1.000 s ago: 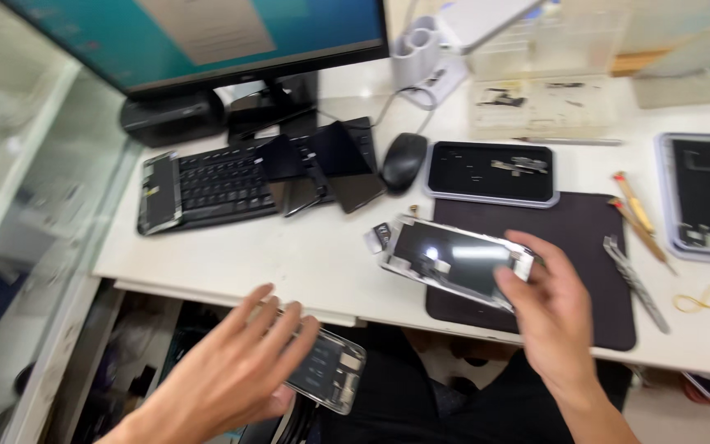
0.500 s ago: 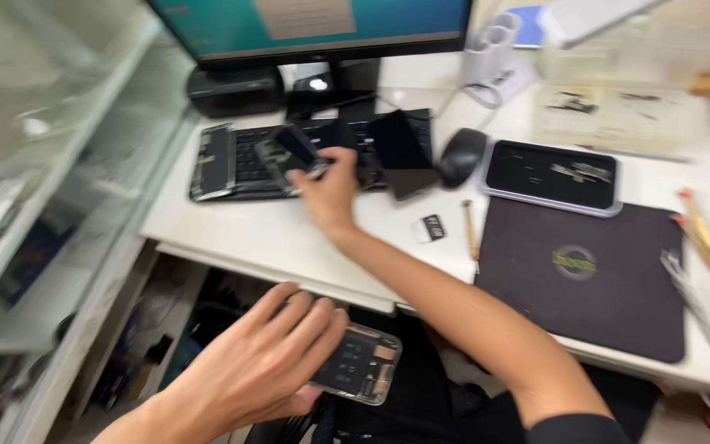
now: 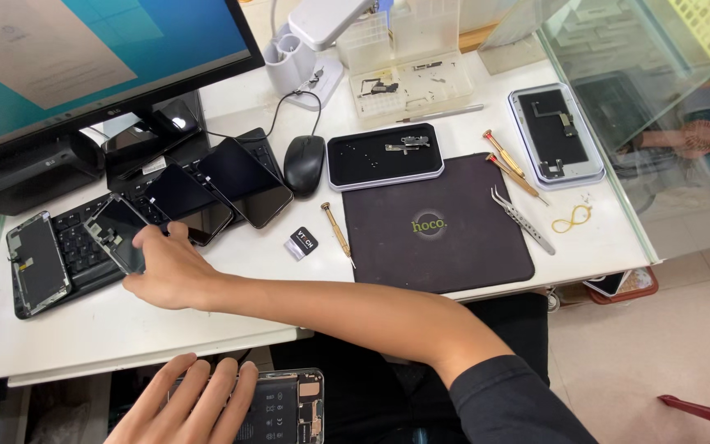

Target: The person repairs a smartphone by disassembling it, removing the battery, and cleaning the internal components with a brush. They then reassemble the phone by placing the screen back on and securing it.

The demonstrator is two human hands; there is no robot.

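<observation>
right hand point(image 3: 170, 271) grips phone screen point(image 3: 118, 234) – over keyboard point(image 3: 84, 247)

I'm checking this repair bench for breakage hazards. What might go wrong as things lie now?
The right hand is placing a phone screen on the keyboard among overlapping screens; they may slide or scratch. The left hand holds an opened phone below the table edge, where it might drop.

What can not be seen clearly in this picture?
Head view only:
- Opened phone: lower part cut off by the bottom edge, left side covered by the left hand.
- Phone screen: lower corner hidden under the right hand.
- Parts in the black tray: too small.
</observation>
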